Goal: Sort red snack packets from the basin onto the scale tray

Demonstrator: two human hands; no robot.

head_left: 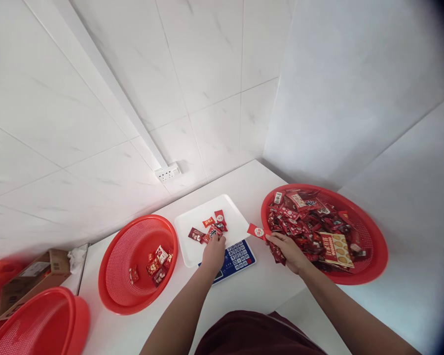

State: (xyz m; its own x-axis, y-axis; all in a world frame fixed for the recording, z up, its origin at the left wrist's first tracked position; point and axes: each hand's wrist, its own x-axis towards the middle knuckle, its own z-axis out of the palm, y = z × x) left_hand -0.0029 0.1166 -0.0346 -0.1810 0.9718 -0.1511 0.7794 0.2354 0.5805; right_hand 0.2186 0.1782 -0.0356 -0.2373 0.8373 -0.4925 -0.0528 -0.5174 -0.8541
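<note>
Packets [211, 230] lie on the white tray [237, 214] of the scale [239, 257]; the left hand [214, 253] has its fingers bunched at one, though whether they grip it, I cannot tell. The right hand [287, 252] pinches a long red packet [257, 230] between narrowed fingers, near the heaped red basket [379, 249] on the bench [244, 296].

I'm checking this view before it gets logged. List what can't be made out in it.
Head view: the scale's reading; the left forearm covers part of it, and the rest is too small.
Head view: whether the left hand grips the nearest packet; its own back hides the contact.
Head view: lower packets in the full basket; upper packets cover them.
Head view: the rest of the bottom-left basket; the picture's edge cuts it off.
</note>
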